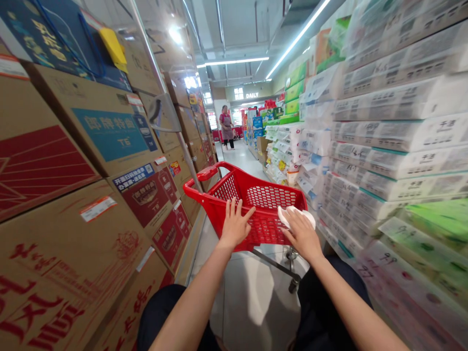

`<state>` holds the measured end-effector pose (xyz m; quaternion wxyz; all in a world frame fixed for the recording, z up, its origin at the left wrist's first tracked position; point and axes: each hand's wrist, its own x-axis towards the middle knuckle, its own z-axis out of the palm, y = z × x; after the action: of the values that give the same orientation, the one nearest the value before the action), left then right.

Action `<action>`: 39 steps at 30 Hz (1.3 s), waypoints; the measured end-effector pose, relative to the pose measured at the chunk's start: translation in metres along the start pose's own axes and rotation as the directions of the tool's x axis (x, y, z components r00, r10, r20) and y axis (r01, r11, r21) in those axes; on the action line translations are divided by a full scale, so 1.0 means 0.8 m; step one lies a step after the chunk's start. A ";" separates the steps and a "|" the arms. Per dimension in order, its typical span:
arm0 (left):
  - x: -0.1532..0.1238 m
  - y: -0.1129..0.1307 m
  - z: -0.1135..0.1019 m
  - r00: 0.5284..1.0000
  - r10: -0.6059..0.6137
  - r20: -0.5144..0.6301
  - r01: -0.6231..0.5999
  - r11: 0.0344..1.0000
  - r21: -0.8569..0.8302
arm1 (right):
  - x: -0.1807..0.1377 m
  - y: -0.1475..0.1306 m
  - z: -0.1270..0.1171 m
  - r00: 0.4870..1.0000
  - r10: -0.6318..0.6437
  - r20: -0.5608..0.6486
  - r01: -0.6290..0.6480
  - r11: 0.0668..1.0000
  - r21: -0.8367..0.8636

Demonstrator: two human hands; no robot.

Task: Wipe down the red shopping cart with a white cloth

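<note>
A red plastic shopping cart (266,195) stands in the aisle just ahead of me. My left hand (235,225) rests flat against its near wall, fingers spread apart and holding nothing. My right hand (302,234) presses a white cloth (296,214) against the cart's near right corner, fingers lying over the cloth. Both forearms reach forward from the bottom of the view.
Stacked cardboard boxes (91,195) line the left side. Wrapped tissue packs (395,161) fill the shelves on the right. The pale tiled floor (241,156) runs down a narrow aisle. A person (226,127) stands far down it. The cart's wheel (293,285) sits near my knee.
</note>
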<state>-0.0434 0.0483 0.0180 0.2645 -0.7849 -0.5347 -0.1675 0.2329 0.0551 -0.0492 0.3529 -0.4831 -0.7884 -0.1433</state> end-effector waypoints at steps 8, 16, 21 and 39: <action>0.005 0.024 0.010 0.999 -0.045 0.023 0.045 0.999 -0.027 | 0.032 -0.028 0.030 0.989 0.126 -0.081 -0.125 0.992 0.022; -0.005 0.018 0.003 0.998 0.039 0.046 -0.037 0.999 -0.035 | 0.059 -0.084 0.038 0.997 -0.075 0.008 0.074 0.991 0.114; -0.011 0.008 -0.005 0.998 0.049 0.041 -0.048 0.999 -0.023 | 0.044 -0.022 0.010 0.994 -0.098 0.056 0.091 0.990 0.104; -0.005 0.026 -0.017 0.998 -0.064 0.028 0.063 0.998 0.013 | 0.058 -0.097 0.033 0.999 -0.035 -0.006 0.036 0.989 0.144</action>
<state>-0.0257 0.0313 0.0215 0.2560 -0.7683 -0.5641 -0.1614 0.1422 0.0625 -0.0267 0.3858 -0.4419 -0.8045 -0.0931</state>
